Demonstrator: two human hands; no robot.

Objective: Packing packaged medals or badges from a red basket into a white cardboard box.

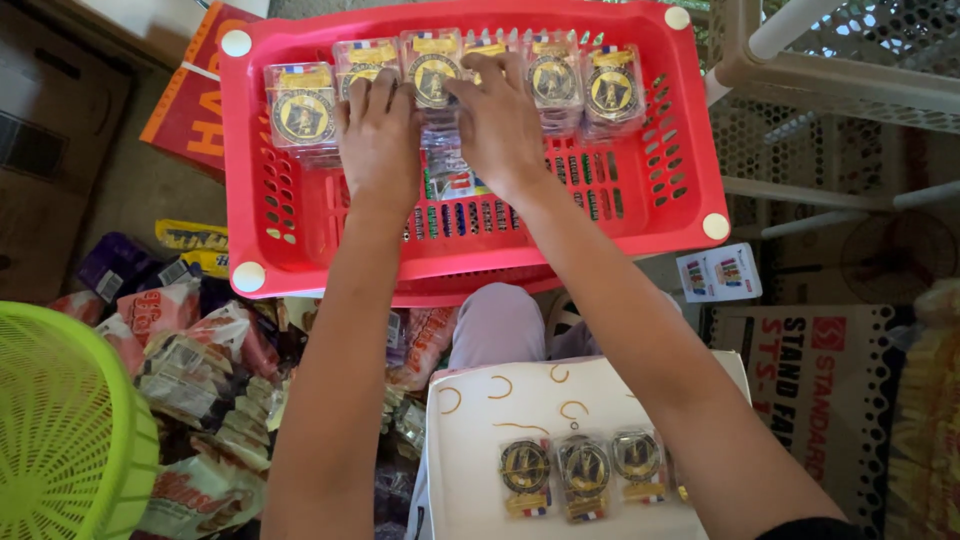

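Note:
Both my hands reach into a red plastic basket (690, 150). A row of clear boxes, each with a gold medal inside, stands along its far wall. My left hand (378, 140) rests on the boxes near the second one (365, 62) from the left. My right hand (495, 120) lies over the middle boxes, fingertips touching one medal box (432, 68). Further boxes stand at the left end (300, 105) and right end (612, 85). Whether either hand grips a box is hidden by the fingers. Three more medals (585, 470) lie on a white board (480, 460) on my lap.
A lime-green basket (65, 430) sits at the lower left beside a heap of snack packets (200, 360). White plastic furniture (830, 80) stands at the right, a printed sack (810, 380) below it, and a cardboard box (50, 150) at the left.

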